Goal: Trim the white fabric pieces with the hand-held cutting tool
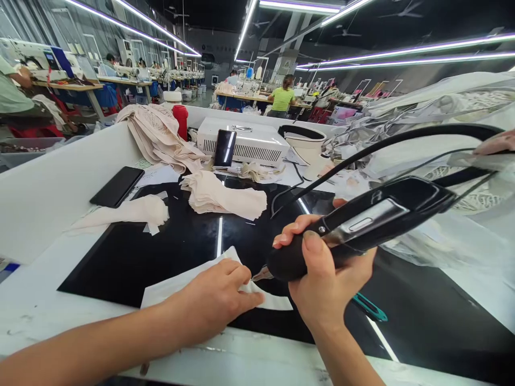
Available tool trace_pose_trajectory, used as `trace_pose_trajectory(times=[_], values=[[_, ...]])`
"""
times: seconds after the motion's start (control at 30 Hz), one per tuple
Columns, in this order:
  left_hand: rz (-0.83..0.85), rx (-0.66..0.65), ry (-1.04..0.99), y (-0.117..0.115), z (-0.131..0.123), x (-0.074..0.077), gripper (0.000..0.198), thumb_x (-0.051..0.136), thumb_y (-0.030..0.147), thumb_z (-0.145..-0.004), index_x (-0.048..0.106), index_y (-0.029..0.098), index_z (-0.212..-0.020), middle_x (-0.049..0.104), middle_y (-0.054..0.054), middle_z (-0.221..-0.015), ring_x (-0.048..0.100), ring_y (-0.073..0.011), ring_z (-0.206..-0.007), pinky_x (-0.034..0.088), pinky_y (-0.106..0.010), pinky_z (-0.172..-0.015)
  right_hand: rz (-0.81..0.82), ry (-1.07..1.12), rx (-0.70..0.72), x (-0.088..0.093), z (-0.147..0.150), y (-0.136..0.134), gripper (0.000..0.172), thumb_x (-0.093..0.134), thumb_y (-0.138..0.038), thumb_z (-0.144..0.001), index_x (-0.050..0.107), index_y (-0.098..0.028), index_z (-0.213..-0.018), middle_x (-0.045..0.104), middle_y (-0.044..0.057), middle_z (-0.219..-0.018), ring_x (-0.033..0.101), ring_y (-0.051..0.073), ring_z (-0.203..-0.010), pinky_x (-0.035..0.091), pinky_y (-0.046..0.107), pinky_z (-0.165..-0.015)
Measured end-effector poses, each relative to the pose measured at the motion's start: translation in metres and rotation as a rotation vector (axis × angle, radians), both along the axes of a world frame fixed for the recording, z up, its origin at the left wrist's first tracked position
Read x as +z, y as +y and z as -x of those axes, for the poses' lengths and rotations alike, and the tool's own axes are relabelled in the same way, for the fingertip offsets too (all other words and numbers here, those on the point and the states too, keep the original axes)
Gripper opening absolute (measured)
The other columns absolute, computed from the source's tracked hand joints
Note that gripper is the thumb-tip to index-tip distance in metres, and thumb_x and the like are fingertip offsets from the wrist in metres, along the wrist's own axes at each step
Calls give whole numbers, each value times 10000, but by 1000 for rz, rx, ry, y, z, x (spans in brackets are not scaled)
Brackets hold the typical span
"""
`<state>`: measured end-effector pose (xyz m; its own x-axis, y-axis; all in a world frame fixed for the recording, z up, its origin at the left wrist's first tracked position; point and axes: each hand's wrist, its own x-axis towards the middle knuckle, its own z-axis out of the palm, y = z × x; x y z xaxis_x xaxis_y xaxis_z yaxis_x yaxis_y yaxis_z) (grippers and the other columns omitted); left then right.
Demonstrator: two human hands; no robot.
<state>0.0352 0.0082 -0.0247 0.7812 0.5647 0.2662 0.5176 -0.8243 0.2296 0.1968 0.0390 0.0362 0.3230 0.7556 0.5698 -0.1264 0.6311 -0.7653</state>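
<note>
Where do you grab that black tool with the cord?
Grip the tool by its thick black body, wrapping round it from the right, as the right hand does. It is rounded and fits a palm. Keep off the thin metal tip, which points at the white cloth under the left hand; the cord leaves the back.

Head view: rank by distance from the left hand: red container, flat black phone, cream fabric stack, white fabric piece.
1. White fabric piece, under the left hand.
2. Cream fabric stack, table centre.
3. Flat black phone, left side.
4. Red container, back.
</note>
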Motion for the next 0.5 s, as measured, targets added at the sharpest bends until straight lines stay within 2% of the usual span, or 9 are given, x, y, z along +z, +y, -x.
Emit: trace_pose_trajectory(times=[0.17,0.3,0.43,0.5], values=[[-31,6,19,0,-1,-2,380,539,1,-927,692,205,-1209,611,-83,-1042,574,-239,-944,537,-345,-880,28,-10,0,-2,-1,1,434,799,-300,-845,554,-297,-1202,656,-74,-793,630,121,-584,577,293,-560],[-64,-13,-12,7,0,-4,383,521,-14,-918,657,168,-1225,637,-78,-1037,593,-210,-905,538,-308,-862,36,-20,-64,1,-7,2,453,834,-331,-806,558,-276,-1161,659,-67,-785,629,131,-589,577,303,-572],[-65,80,-8,20,2,-7,231,542,-40,-896,661,143,-971,646,-51,-939,615,-193,-831,546,-293,-774,40,-120,-114,2,-22,2,356,822,-345,-838,557,-267,-1063,680,-52,-856,651,136,-645,589,322,-656],[-73,95,-50,26,3,-9,193,557,-23,-922,658,141,-939,670,-53,-965,640,-196,-877,557,-310,-826,61,-198,-148,1,-32,1,327,802,-358,-864,570,-267,-1077,705,-32,-946,683,152,-743,586,350,-768]])
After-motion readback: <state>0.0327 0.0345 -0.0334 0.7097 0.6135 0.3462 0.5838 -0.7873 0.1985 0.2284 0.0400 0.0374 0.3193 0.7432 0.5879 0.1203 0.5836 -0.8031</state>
